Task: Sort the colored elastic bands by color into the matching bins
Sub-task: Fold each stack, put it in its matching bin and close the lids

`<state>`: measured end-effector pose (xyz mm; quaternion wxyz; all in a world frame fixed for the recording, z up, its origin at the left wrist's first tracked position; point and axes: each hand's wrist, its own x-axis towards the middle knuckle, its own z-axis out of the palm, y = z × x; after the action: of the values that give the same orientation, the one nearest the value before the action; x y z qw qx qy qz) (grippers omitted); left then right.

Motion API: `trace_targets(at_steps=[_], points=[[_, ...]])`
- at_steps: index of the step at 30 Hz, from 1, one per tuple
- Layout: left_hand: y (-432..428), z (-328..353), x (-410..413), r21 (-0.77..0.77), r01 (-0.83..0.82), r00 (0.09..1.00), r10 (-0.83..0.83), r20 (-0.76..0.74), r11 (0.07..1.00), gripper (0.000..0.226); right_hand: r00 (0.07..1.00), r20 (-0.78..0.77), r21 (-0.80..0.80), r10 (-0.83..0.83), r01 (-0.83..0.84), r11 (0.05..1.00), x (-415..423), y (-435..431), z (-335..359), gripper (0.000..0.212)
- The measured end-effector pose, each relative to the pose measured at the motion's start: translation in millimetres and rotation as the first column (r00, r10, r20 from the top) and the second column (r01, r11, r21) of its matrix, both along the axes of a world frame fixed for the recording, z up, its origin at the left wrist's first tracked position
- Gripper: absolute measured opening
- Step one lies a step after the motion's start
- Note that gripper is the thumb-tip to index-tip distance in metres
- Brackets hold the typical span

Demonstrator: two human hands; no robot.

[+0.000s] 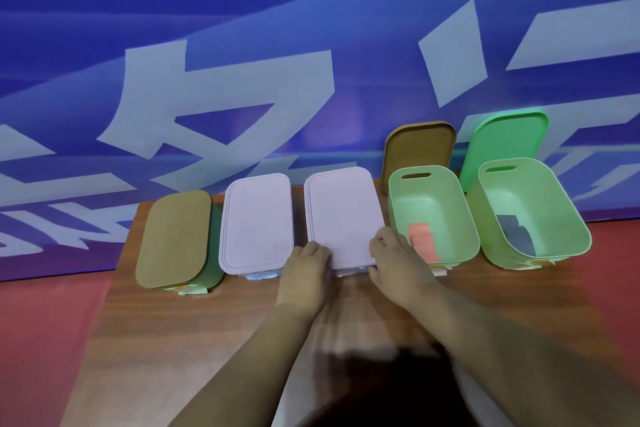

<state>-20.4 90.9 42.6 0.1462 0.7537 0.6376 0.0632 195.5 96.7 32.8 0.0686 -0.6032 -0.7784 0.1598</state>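
Now both hands grip the near end of the third bin's pale lid (343, 218): left hand (308, 263) at its seven o'clock corner, right hand (391, 253) at five, fingers curled around the edge. Its long axis runs toward twelve. Pink band (422, 239) lies in the open bin (433, 215) at three.

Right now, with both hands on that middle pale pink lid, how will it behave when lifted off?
The pale pink lid looks like a thin, flat plastic sheet with a raised rim, so it is probably light and fairly stiff. The left hand and right hand grip only its near corners, so the far end may sag or tilt. Its smooth surface could be slippery.
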Motion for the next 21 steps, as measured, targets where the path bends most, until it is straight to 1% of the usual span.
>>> trace_targets(at_steps=[4,8,12,15,19,21], points=[[1.0,0.8,-3.7,-0.026,0.037,0.998,-0.038,-0.047,0.999,0.009,0.999,0.045,-0.024,-0.015,0.016,1.0,-3.1,-2.9,1.9,0.026],[6.0,2.0,-7.2,-0.034,0.107,0.986,-0.11,-0.125,0.994,0.013,0.994,0.102,-0.032,-0.033,0.036,0.999,-8.3,0.1,2.6,0.028],[16.3,6.1,-11.1,-0.027,0.171,0.978,-0.173,-0.117,0.985,0.02,0.994,0.104,-0.037,-0.04,0.044,0.998,-7.9,5.0,2.5,0.023],[26.8,8.0,-12.4,-0.037,0.191,0.973,-0.194,-0.122,0.981,0.026,0.995,0.081,-0.051,-0.061,0.065,0.997,-10.6,11.5,3.8,0.019],[38.8,5.2,-17.8,-0.034,0.21,0.969,-0.213,-0.126,0.977,0.028,0.994,0.06,-0.099,-0.089,0.095,0.991,-16.3,18.5,7.4,0.018],[43.9,3.7,-18.9,-0.024,0.246,0.957,-0.247,-0.151,0.969,0.03,0.994,0.051,-0.13,-0.095,0.101,0.986,-13.6,21.1,9.8,0.017]])
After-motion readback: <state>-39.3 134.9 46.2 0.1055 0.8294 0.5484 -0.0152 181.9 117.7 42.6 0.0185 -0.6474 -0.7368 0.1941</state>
